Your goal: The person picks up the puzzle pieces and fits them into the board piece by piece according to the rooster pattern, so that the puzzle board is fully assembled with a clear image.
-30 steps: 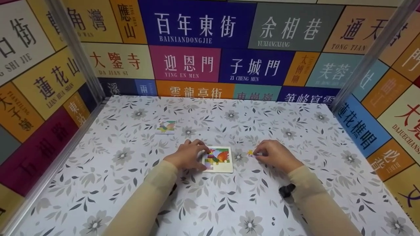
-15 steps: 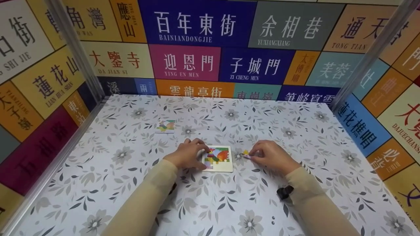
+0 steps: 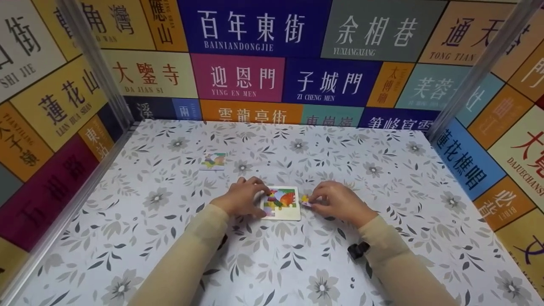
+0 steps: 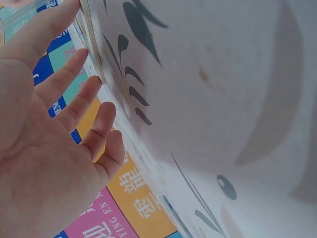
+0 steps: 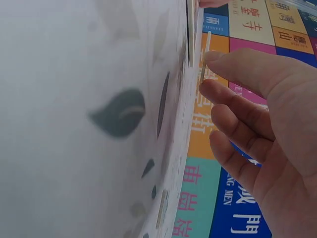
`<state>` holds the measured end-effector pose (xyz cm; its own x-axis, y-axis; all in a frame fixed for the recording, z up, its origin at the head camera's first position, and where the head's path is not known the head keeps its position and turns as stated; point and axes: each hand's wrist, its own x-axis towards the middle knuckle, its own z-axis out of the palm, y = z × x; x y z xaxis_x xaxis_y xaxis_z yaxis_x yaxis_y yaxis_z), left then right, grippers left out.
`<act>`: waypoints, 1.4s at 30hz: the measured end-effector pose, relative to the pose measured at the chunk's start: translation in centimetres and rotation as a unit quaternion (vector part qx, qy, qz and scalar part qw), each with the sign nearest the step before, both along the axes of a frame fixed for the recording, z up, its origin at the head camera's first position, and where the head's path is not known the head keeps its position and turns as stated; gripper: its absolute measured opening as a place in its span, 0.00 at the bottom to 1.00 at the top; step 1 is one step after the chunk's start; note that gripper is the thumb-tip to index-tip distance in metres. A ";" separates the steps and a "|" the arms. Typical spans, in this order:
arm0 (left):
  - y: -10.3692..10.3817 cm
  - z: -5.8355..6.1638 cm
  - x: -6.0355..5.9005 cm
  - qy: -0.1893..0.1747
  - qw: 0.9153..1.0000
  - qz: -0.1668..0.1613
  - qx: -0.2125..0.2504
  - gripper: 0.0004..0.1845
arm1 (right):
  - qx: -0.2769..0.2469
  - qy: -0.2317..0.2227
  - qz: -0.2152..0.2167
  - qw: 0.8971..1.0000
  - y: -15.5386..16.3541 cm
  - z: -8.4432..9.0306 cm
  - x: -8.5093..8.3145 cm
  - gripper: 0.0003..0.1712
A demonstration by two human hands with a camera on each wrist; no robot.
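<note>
A shallow white-framed jigsaw board (image 3: 290,214) lies flat on the table, with a colourful bird-like picture partly filled in and a pale bare area at lower right. My left hand (image 3: 240,197) rests at its left edge. Thumb and fingertips touch the frame there, and the fingers look only slightly bent in the left wrist view. Just right of the board, my right hand (image 3: 340,202) pinches a small yellow-and-purple jigsaw piece (image 3: 305,200) between thumb and index finger. Seen edge-on in the right wrist view, the thin piece (image 5: 206,49) stands above the table.
A small picture tile (image 3: 213,161) with a similar colourful pattern lies farther back, left of the board. The table (image 3: 170,263) has a white floral cover. Walls with coloured sign panels (image 3: 238,78) close off the back and sides.
My right hand has moved left with the jigsaw piece, bringing it close to the board's right edge. The left hand stays at the board's left edge.
</note>
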<state>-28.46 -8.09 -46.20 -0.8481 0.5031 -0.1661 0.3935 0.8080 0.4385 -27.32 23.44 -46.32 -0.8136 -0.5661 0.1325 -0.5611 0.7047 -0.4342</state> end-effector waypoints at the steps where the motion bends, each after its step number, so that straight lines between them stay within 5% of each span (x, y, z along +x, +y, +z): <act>1: 0.0 0.0 0.0 0.001 1.000 -0.001 0.002 0.31 | 0.002 0.001 0.002 1.000 -0.2 0.0 0.1 0.06; 29: -0.1 0.0 0.3 0.008 1.000 -0.006 0.010 0.30 | 0.046 0.074 0.099 0.991 -6.2 -0.4 1.3 0.05; 42: 0.1 -0.1 0.3 0.011 1.000 -0.001 0.000 0.30 | 0.063 0.084 0.098 0.990 -6.8 -0.7 1.2 0.05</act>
<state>-28.20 -7.98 -46.29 -0.8508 0.5044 -0.1472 0.4044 0.8074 0.4295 -26.15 16.68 -46.98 -0.6592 -0.7312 0.1757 -0.7490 0.6179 -0.2392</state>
